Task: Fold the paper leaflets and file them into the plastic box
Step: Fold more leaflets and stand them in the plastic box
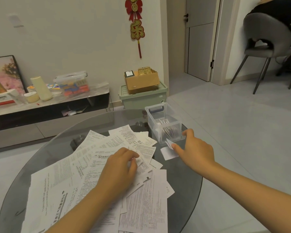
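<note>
My left hand (123,163), fingers curled, is pinching a leaflet (142,159) atop the spread pile (84,174). At two o'clock, my right hand (194,148) is gripping a folded leaflet (168,143) beside the clear plastic box (164,121), which is holding filed leaflets.

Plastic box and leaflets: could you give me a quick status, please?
Left hand pinching a sheet in the leaflet pile. Right hand holding a folded leaflet at the plastic box. Nothing blocking.
</note>
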